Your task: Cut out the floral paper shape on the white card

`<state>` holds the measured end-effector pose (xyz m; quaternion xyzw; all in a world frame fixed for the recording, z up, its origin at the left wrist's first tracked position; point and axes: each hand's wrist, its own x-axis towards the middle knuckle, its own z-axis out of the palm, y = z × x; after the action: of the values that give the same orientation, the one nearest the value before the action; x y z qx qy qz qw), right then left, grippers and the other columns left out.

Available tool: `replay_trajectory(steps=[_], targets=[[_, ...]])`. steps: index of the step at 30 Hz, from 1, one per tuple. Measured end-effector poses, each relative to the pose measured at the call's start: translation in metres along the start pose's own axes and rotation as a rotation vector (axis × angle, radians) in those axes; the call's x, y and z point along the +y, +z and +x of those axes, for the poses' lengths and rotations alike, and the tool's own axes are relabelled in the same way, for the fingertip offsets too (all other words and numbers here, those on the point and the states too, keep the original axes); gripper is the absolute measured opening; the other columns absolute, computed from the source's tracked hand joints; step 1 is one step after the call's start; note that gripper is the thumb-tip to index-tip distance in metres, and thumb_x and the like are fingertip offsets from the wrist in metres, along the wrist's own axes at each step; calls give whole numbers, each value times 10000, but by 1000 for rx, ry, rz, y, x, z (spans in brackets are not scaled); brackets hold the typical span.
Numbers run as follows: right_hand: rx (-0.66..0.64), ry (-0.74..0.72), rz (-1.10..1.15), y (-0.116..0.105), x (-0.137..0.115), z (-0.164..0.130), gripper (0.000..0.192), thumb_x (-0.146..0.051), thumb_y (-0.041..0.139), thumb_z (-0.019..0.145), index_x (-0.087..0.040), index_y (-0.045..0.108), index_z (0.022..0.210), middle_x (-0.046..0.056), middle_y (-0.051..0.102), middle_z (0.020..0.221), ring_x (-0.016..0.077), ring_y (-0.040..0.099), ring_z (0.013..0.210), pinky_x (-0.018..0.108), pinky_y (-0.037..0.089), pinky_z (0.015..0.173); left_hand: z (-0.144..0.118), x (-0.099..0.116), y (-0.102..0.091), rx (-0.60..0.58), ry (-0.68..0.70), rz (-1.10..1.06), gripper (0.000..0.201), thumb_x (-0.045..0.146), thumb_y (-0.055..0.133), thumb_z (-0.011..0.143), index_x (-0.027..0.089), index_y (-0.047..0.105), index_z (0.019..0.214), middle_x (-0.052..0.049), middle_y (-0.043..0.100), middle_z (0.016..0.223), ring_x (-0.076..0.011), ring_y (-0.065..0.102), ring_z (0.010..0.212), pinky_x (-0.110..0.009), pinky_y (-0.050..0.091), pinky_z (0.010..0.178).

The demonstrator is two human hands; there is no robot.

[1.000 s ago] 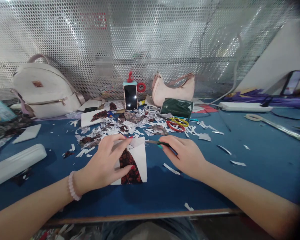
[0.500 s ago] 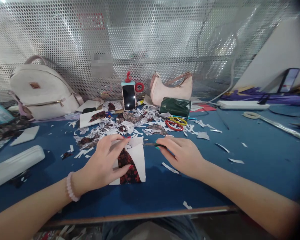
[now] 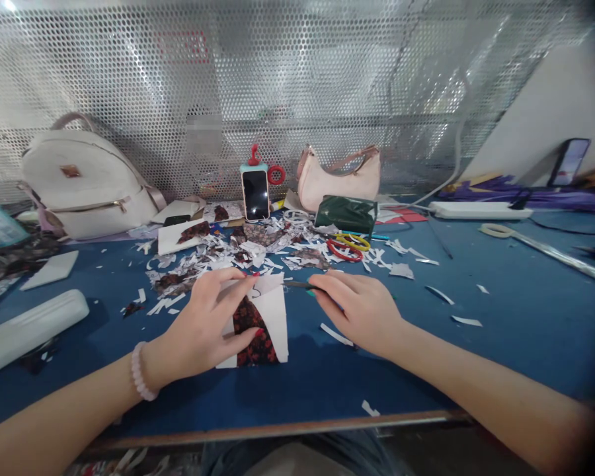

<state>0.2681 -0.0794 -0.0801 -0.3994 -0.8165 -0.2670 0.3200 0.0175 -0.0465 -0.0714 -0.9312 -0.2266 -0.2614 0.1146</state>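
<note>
In the lower middle of the frame, a white sheet of paper (image 3: pixel 276 318) lies on the blue table (image 3: pixel 322 396), with a strip of dark red patterned cloth (image 3: pixel 258 347) down its centre. The left hand (image 3: pixel 221 311), a pale bead bracelet (image 3: pixel 139 371) at its wrist, comes in from the lower left; it grips nothing in a fist but rests with spread fingers over the paper, the thumb on the cloth and the forefinger by the upper edge. Right of centre, the right hand (image 3: pixel 357 301) is closed around a thin dark tool (image 3: pixel 297 284), whose tip points left to the paper's upper right corner; whether it touches cannot be told. Across the middle of the frame, just beyond the paper, spreads a heap of paper scraps (image 3: pixel 250 250), with red-handled scissors (image 3: pixel 344 250) at its right side. Behind the heap a phone (image 3: pixel 255 194) stands upright, with a dark green pouch (image 3: pixel 346 213) and a pale pink handbag (image 3: pixel 340 188) to its right. At the upper left sits a white backpack (image 3: pixel 94 175); below it, at the left edge, lies a long white case (image 3: pixel 34 330).
</note>
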Motion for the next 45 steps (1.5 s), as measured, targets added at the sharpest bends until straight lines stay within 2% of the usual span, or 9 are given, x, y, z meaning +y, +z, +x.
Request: replay_trajectory(steps=[8, 18, 26, 32, 38, 42, 45], targets=[[-9, -25, 12, 1, 1, -1, 202, -147, 370, 887, -152, 564, 831, 61, 659, 729, 125, 584, 553, 232, 373, 477, 0, 1, -1, 4, -11, 0, 531, 248, 527, 820, 120, 311, 1288, -156, 379, 1132, -272, 384, 1092, -425, 374, 932], [-39, -39, 49, 1, 2, -3, 207, -157, 357, 890, -148, 564, 873, 59, 649, 721, 122, 579, 549, 228, 395, 496, 1, 1, -1, 6, -17, 5, 582, 253, 538, 812, 162, 278, 1324, -149, 393, 1130, -278, 405, 1077, -441, 388, 912], [-64, -40, 90, 1, -1, -4, 211, -165, 340, 903, -144, 549, 887, 62, 647, 735, 126, 580, 564, 234, 374, 490, 1, 1, -1, 4, -11, 16, 534, 254, 538, 813, 121, 328, 1286, -161, 392, 1122, -281, 399, 1077, -441, 379, 920], [-82, -31, 123, 2, -2, -5, 217, -172, 334, 907, -143, 548, 889, 59, 629, 721, 129, 563, 557, 242, 350, 481, 0, 2, -2, 2, -22, 17, 598, 258, 552, 803, 168, 293, 1335, -152, 421, 1122, -285, 420, 1068, -452, 390, 904], [-121, -130, 137, 0, -15, -5, 212, -143, 352, 893, -157, 560, 858, 38, 600, 667, 123, 522, 515, 252, 325, 477, 0, 0, 0, 24, -25, -1, 601, 252, 551, 801, 168, 292, 1337, -153, 419, 1136, -286, 419, 1084, -451, 390, 909], [-121, -95, 183, 0, -17, -6, 195, -180, 361, 889, -149, 535, 971, 52, 632, 723, 135, 551, 553, 255, 365, 498, 0, 1, 2, 15, -16, -1, 603, 247, 546, 810, 174, 270, 1342, -150, 404, 1146, -284, 402, 1106, -444, 383, 917], [-122, -54, 218, 0, -16, -7, 309, -217, 366, 879, -119, 440, 1163, 72, 656, 800, 155, 584, 601, 266, 401, 512, -1, 3, 1, 17, 3, 33, 616, 247, 540, 817, 174, 245, 1353, -154, 406, 1142, -288, 401, 1101, -452, 373, 915]])
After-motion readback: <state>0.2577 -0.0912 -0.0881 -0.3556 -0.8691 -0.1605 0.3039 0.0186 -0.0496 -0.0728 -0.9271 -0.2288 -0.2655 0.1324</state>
